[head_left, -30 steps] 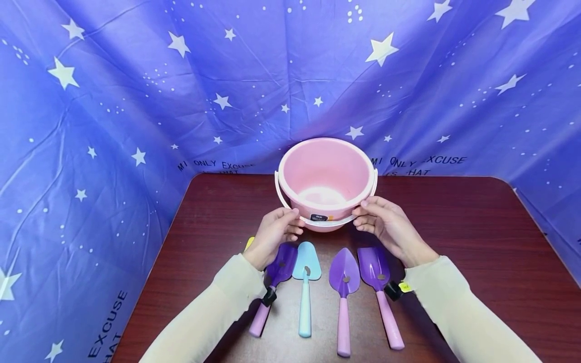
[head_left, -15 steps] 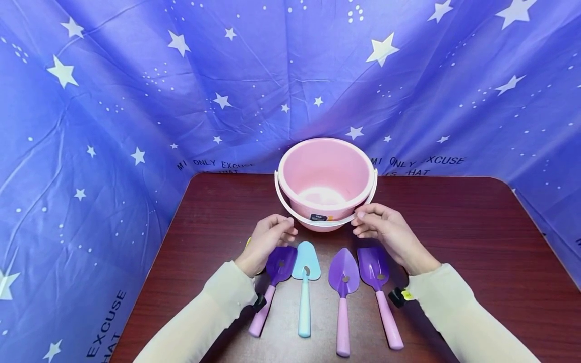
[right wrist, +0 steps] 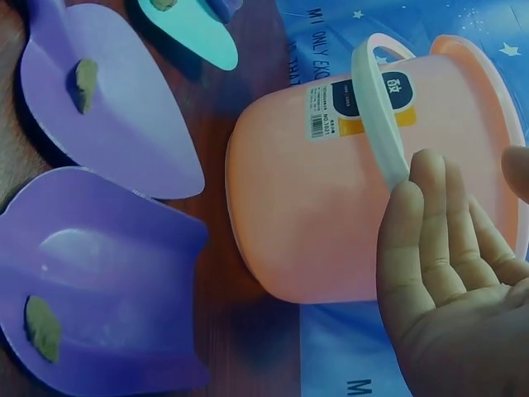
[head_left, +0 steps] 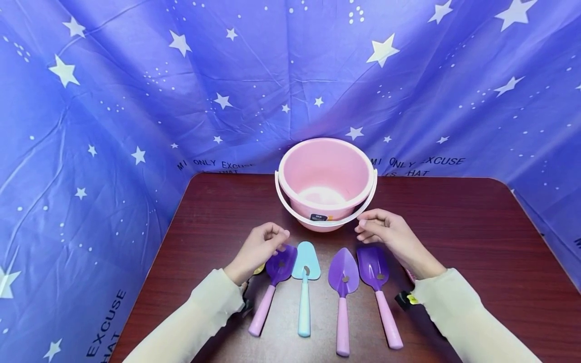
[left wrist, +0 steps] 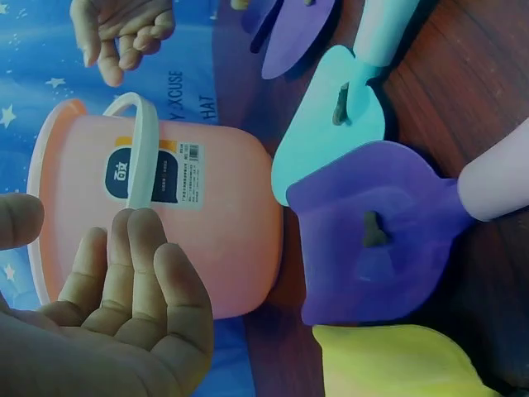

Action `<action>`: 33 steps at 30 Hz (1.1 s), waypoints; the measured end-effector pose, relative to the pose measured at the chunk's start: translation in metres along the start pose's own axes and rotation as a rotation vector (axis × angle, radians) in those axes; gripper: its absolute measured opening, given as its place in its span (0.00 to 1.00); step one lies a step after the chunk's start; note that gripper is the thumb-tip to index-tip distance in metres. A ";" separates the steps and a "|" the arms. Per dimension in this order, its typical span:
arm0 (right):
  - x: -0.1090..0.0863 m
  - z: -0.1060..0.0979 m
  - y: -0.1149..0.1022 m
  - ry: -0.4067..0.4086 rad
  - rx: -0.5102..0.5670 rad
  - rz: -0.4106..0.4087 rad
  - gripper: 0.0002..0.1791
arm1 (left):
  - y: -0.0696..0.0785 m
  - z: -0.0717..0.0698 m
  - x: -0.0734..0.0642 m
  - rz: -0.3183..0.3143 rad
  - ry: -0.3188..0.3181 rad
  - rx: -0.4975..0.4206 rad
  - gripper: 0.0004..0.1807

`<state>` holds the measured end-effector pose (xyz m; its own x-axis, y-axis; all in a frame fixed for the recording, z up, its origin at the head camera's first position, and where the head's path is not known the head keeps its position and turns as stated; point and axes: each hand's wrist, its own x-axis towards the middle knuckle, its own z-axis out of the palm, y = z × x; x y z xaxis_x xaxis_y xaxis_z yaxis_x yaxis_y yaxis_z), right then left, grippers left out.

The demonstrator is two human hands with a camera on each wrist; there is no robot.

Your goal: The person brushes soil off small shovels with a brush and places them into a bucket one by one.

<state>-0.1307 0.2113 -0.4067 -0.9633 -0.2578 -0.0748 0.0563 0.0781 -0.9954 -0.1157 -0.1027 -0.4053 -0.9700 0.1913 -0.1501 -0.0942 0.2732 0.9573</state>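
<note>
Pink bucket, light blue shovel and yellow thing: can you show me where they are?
Pink bucket (head_left: 326, 169): head view, on its inner wall.
Light blue shovel (head_left: 304, 297): head view, on its handle.
Yellow thing (left wrist: 393, 364): left wrist view, on its visible part.

Long cream sleeves are worn with black wrist devices.

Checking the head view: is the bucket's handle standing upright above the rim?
No, the white handle hangs down across the front of the pink bucket, below its rim.
</note>
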 end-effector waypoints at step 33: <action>-0.026 -0.011 0.013 0.036 -0.368 -0.009 0.16 | -0.027 -0.032 -0.022 -0.008 0.040 0.206 0.04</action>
<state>-0.1079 0.2293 -0.4173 -0.9724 -0.2261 -0.0575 -0.0438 0.4192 -0.9068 -0.0988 -0.1449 -0.4198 -0.9780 0.1515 -0.1437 -0.0584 0.4623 0.8848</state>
